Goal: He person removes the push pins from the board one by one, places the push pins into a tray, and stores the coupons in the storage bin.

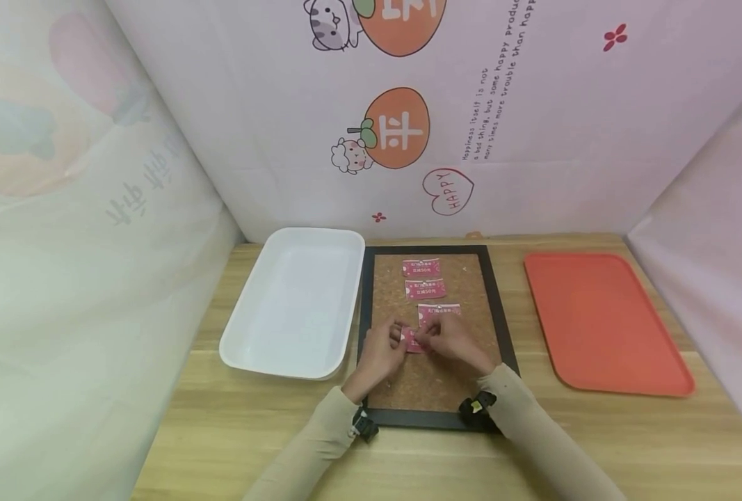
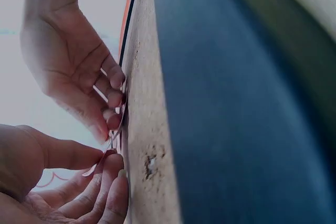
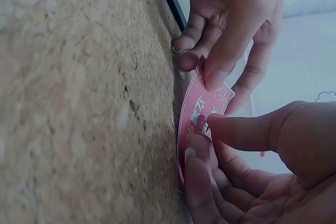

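A pink paper coupon (image 1: 411, 341) with white print lies against the cork board (image 1: 433, 386), bent slightly away from it in the right wrist view. My left hand (image 1: 383, 351) pinches its left end between thumb and fingers. At the coupon's upper part, the thumb and forefinger of my right hand (image 1: 455, 341) pinch a small thin pin (image 3: 208, 126), mostly hidden by the fingertips. Above the hands, three similar coupons hang on the board: a top one (image 1: 421, 268), a second (image 1: 425, 289) and a third (image 1: 439, 311) partly behind my right hand. Each has a small pin at its upper edge.
The board's black frame (image 1: 417, 418) lies on a wooden table (image 1: 427, 463). To its left stands a white tray (image 1: 292, 299), and to its right an orange-red tray (image 1: 608, 323). A printed cloth wall (image 1: 533, 188) rises behind them.
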The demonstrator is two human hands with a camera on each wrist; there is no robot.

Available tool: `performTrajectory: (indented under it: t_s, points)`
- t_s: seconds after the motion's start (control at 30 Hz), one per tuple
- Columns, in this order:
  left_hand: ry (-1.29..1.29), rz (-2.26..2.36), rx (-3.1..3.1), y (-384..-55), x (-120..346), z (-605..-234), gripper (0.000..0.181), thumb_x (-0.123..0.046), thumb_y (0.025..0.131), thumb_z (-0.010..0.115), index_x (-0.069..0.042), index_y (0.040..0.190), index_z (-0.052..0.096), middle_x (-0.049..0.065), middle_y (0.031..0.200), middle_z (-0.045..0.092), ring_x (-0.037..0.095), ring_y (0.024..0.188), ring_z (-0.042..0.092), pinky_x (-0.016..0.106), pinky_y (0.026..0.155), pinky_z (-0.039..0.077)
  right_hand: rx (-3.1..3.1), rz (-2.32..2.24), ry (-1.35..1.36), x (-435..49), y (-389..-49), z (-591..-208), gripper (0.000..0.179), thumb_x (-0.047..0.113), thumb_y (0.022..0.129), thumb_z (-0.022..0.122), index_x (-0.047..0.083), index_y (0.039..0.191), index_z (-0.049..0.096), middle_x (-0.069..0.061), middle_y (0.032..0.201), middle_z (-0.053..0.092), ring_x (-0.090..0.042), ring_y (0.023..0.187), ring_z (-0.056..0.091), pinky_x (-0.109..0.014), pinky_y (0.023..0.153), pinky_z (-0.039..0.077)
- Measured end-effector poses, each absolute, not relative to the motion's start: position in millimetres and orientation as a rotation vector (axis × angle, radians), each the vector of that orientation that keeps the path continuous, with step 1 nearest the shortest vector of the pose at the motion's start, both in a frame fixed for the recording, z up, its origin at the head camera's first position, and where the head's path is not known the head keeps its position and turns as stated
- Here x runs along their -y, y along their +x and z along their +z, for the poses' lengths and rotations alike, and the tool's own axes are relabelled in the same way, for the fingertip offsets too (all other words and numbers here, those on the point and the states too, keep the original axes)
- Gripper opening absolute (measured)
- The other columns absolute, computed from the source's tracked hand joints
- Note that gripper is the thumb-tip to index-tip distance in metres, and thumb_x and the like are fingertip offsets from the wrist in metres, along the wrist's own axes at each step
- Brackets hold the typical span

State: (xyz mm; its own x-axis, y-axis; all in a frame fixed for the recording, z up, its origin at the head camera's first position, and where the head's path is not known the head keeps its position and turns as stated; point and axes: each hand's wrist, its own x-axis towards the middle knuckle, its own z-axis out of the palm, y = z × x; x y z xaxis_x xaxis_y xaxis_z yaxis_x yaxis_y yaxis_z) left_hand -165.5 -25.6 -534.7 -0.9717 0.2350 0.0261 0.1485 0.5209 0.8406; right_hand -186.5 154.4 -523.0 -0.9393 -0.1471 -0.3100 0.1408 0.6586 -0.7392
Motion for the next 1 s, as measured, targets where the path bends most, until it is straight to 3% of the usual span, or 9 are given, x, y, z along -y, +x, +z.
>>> performTrajectory:
  t_s: [0.3,0.67,1.0]
  points:
    - [0.361,1.442,-2.691,-163.0,29.6,-520.5,0.031,0.003,0.091,0.069,-0.002,0.122,0.067,0.012,0.098,0.078,0.019,0.082,0.076,0.021,0.072,0.060,-2.489,-1.268,-0.114,-165.7,-185.5,-512.8,0.014,0.014,0.100,0.068,0.003,0.102,0.074,-0.011,0.090,0.075,-0.016,0.075,0.067,-0.026,0.064,0.052]
    - [0.517,1.475,-2.769,-153.1,37.8,-478.7,0.026,0.002,0.093,0.068,0.000,0.120,0.067,0.012,0.093,0.074,0.017,0.080,0.074,0.017,0.069,0.058,-2.574,-1.322,-0.131,-191.7,-183.1,-486.7,0.018,0.022,0.101,0.069,0.006,0.107,0.074,-0.015,0.104,0.076,-0.027,0.094,0.070,-0.028,0.073,0.052]
    - [0.704,1.550,-2.787,-177.0,59.6,-443.5,0.028,-0.006,0.098,0.067,0.000,0.125,0.063,0.013,0.098,0.075,0.018,0.083,0.075,0.021,0.071,0.060,-2.676,-1.318,-0.141,-214.6,-191.6,-486.2,0.020,0.016,0.098,0.071,-0.001,0.107,0.075,-0.021,0.102,0.076,-0.019,0.080,0.068,-0.027,0.065,0.053]
